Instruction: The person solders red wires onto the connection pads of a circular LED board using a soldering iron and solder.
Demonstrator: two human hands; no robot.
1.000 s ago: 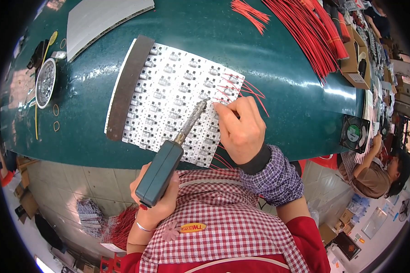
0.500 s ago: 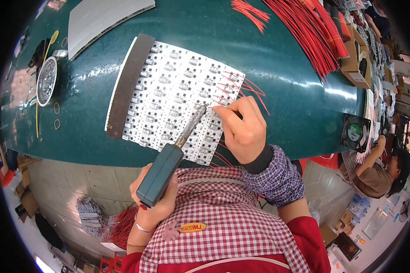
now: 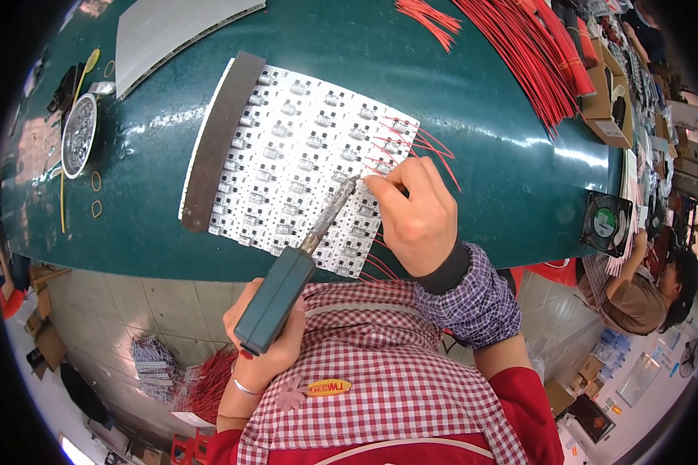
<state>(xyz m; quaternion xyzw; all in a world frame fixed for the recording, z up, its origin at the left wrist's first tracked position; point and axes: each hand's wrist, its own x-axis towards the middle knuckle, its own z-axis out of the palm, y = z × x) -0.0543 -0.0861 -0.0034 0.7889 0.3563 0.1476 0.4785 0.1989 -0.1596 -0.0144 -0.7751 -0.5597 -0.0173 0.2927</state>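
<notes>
My left hand (image 3: pixel 275 337) is wrapped round the dark green body of a soldering gun (image 3: pixel 275 301). Its metal tip slants up and right to the white circuit board panel (image 3: pixel 283 167), ending just beside my right fingertips. My right hand (image 3: pixel 417 213) is closed in a pinch at the panel's right part, on what looks like a thin red wire, mostly hidden by the fingers. Several red wires (image 3: pixel 436 148) stick out from the panel's right edge, above and below this hand. A dark brown strip (image 3: pixel 223 143) lies along the panel's left side.
On the green table (image 3: pixel 512 209) are a bowl of small metallic bits (image 3: pixel 80 136) at left, a grey-white board (image 3: pixel 180 35) behind, bundles of red wire (image 3: pixel 512 54), a cardboard box (image 3: pixel 609 116) and a small fan (image 3: pixel 606 223) at right. A co-worker (image 3: pixel 651 287) sits at far right.
The soldering gun and my right hand have shifted very slightly up and right. The gun's tip stays beside my right fingertips, and both grips are unchanged.
</notes>
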